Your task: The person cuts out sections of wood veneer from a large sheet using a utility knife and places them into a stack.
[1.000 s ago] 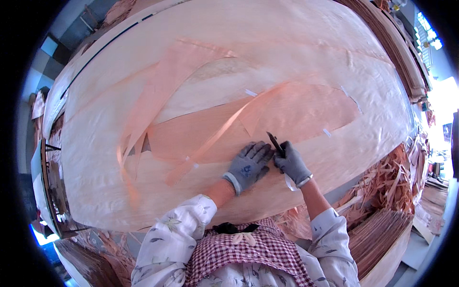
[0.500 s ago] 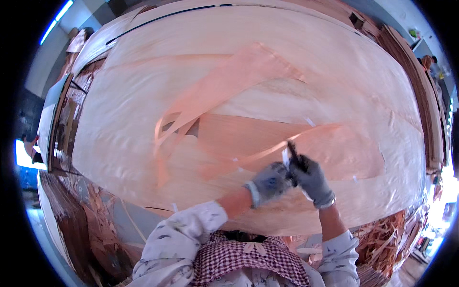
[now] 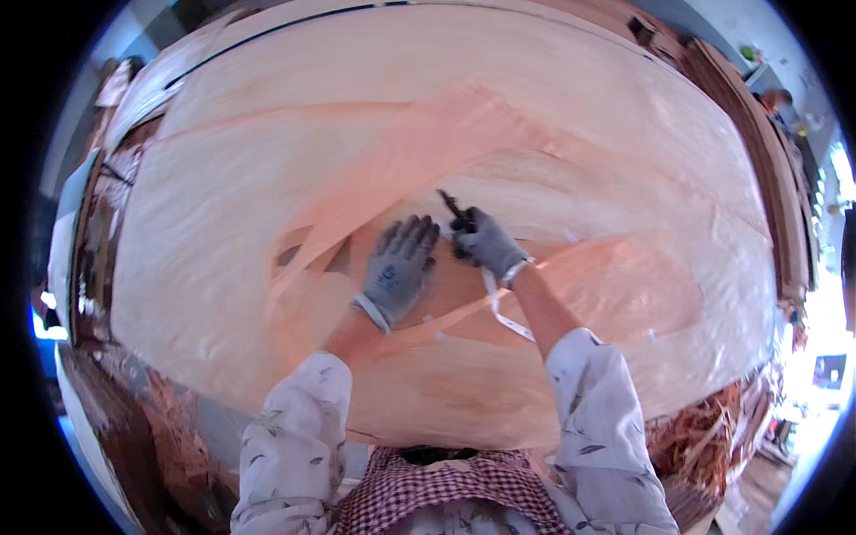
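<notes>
My gloved left hand [image 3: 399, 272] lies flat on the orange veneer near the middle of a large pale sheet [image 3: 205, 178], fingers stretched forward and close together. Just right of it, my gloved right hand [image 3: 477, 236] grips a dark knife-like tool [image 3: 449, 201], its tip pointing up and left. A narrow white tape strip [image 3: 499, 312] hangs below this hand. An orange veneer piece [image 3: 615, 285] with small tape tabs lies to the right; a long slanted piece [image 3: 401, 143] lies beyond both hands. A thin loose orange strip [image 3: 444, 316] crosses below them.
Brown veneer stacks [image 3: 740, 160] run along the sheet's right edge, others [image 3: 107, 410] at lower left. Heaped scraps [image 3: 704, 437] lie at lower right. A dark long bar or edge [image 3: 267, 27] crosses the far side. A blurred person [image 3: 776, 107] is at the upper right.
Both hands have moved forward and leftward over the sheet. The left hand, bunched beside the right half a second ago, now lies flat. The right still holds the dark tool.
</notes>
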`<move>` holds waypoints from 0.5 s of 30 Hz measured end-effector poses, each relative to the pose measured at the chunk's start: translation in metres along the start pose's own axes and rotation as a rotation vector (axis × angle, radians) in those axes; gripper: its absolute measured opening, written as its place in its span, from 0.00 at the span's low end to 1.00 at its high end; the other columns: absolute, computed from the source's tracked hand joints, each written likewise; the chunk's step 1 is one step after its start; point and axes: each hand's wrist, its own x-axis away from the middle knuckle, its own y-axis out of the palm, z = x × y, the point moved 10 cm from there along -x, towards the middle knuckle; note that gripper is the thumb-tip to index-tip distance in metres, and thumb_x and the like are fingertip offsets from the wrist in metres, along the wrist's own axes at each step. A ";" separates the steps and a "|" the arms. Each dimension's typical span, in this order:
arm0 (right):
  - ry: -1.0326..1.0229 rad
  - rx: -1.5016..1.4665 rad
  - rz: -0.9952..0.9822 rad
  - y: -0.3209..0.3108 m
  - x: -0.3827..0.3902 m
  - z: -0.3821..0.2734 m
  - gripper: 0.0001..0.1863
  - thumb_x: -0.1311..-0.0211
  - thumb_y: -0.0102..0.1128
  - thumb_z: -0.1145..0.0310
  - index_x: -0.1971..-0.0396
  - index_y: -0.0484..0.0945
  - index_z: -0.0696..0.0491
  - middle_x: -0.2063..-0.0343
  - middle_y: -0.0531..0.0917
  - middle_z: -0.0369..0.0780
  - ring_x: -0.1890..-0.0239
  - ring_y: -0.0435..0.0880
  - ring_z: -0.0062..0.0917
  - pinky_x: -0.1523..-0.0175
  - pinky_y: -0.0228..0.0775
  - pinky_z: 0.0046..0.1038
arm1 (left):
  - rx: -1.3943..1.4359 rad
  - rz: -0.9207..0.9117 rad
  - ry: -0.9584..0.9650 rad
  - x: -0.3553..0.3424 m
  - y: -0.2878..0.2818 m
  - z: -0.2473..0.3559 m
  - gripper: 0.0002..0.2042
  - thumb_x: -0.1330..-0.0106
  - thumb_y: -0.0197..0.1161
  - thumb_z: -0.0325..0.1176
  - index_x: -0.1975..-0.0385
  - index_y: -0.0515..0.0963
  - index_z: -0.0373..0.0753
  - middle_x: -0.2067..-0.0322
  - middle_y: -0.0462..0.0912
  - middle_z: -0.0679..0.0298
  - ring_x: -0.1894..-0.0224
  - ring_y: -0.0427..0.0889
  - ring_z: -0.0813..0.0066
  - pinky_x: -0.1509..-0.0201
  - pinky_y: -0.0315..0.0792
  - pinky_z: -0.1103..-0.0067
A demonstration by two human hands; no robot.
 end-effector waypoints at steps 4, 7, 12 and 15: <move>0.025 0.258 0.064 -0.008 0.001 -0.001 0.11 0.50 0.57 0.69 0.68 0.69 0.58 0.82 0.76 0.40 0.83 0.75 0.22 0.80 0.67 0.24 | 0.068 -0.034 0.067 -0.016 0.014 0.006 0.24 0.43 0.56 0.34 0.45 0.66 0.38 0.42 0.65 0.56 0.38 0.60 0.59 0.36 0.53 0.64; 0.051 0.288 0.091 -0.017 0.009 -0.006 0.12 0.50 0.58 0.69 0.68 0.70 0.59 0.83 0.77 0.42 0.83 0.77 0.25 0.79 0.69 0.27 | 0.075 -0.134 0.078 -0.020 0.019 0.008 0.24 0.43 0.56 0.37 0.45 0.67 0.41 0.42 0.64 0.57 0.38 0.60 0.58 0.36 0.52 0.63; 0.036 0.297 0.047 -0.014 0.024 0.006 0.13 0.49 0.59 0.66 0.73 0.72 0.63 0.83 0.78 0.44 0.84 0.78 0.26 0.79 0.70 0.27 | 0.004 -0.233 0.099 -0.017 0.016 0.009 0.24 0.42 0.54 0.45 0.44 0.67 0.48 0.41 0.62 0.56 0.38 0.58 0.56 0.36 0.51 0.61; 0.029 0.164 -0.028 -0.003 0.042 0.005 0.13 0.47 0.58 0.67 0.72 0.73 0.63 0.84 0.76 0.41 0.84 0.77 0.22 0.79 0.70 0.25 | -0.004 -0.270 0.101 -0.017 0.027 0.004 0.25 0.42 0.53 0.47 0.44 0.66 0.50 0.40 0.60 0.55 0.37 0.57 0.56 0.35 0.50 0.61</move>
